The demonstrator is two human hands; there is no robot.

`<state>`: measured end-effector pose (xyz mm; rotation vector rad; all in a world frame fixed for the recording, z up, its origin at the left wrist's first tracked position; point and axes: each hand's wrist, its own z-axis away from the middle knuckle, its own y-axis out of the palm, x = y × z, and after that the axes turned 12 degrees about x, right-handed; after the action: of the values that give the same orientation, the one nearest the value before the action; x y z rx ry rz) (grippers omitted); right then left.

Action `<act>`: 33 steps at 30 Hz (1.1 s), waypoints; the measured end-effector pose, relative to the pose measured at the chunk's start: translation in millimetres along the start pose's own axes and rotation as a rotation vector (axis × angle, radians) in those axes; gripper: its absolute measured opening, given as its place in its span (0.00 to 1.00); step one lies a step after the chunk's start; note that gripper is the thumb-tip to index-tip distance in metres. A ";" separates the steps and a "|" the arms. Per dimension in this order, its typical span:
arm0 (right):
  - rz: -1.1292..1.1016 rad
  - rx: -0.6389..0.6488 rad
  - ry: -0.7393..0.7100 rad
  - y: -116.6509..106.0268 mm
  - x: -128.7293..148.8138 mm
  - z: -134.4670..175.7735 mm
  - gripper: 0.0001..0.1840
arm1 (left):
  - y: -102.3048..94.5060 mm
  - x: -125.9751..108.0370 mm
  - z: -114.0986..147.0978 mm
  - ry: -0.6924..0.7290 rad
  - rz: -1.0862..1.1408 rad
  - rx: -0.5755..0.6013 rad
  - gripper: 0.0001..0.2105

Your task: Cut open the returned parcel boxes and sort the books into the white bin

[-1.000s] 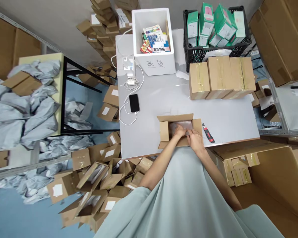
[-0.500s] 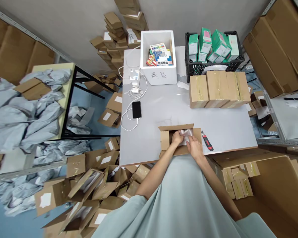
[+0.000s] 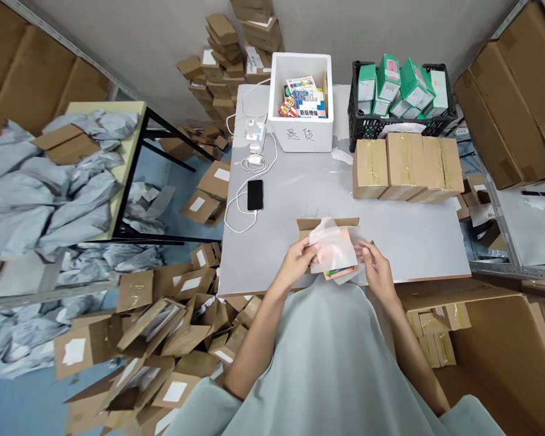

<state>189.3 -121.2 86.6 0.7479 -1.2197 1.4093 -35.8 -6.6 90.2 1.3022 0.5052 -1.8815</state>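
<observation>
Between my hands is a cloudy, translucent plastic bag, held above the front edge of the table. Something flat and colourful, orange and green, shows through it and pokes out at its lower edge; I cannot make out its kind. My left hand pinches the bag's left side, thumb on top. At the right side, my right hand has its fingers closed on the loose edge of the plastic. Directly behind the bag stands an open cardboard box, mostly covered by the bag and my hands.
On the grey table lie a phone and white cables. Behind are a white foam box of books, a black crate of green boxes and several closed cartons. A large carton stands right; opened boxes pile up left.
The plastic bag has come up out of the cardboard box and is now in both hands, nearer my body. My hands have moved apart. The red and black cutter is no longer visible.
</observation>
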 end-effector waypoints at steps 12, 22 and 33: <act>-0.091 0.204 0.062 18.0 14.0 -1.4 0.22 | 5.1 15.3 17.0 0.002 0.086 -0.184 0.23; -0.218 -0.151 0.087 -32.7 5.9 14.8 0.27 | -13.2 14.5 16.8 0.087 -0.628 -0.400 0.02; -0.229 -0.390 0.054 -46.8 6.5 28.8 0.26 | 41.3 35.5 -58.8 -0.185 -1.038 0.282 0.19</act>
<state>227.6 -151.0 113.2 0.5528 -1.2735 0.9608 25.6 -4.7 38.8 1.0848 0.9604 -2.9766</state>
